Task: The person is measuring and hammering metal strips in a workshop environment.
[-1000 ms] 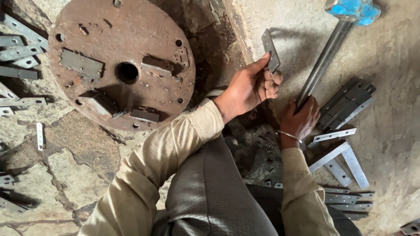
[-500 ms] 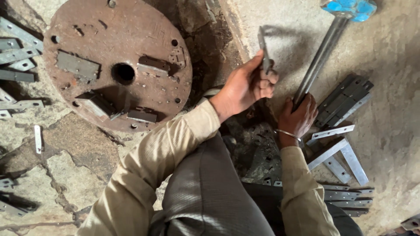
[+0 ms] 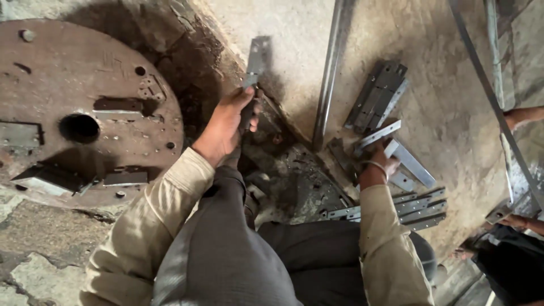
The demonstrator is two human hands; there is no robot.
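My left hand (image 3: 226,122) is closed around the lower end of a flat grey metal strip (image 3: 256,59), which points up and away over the concrete floor. My right hand (image 3: 381,161) is down among loose grey angle brackets, its fingers curled on one angle bracket (image 3: 409,161). A long steel rod (image 3: 331,73) runs between my two hands, and neither hand touches it. My knees and beige sleeves fill the bottom of the view.
A rusty round steel disc (image 3: 85,85) with a centre hole and welded blocks lies at left. Stacked brackets (image 3: 378,96) and flat strips (image 3: 419,207) lie at right. Another person's arm (image 3: 521,116) and dark clothing (image 3: 510,260) are at the right edge.
My right hand has let go of the steel rod and dropped onto the brackets. My left hand still holds the strip, now more upright. The view has shifted right.
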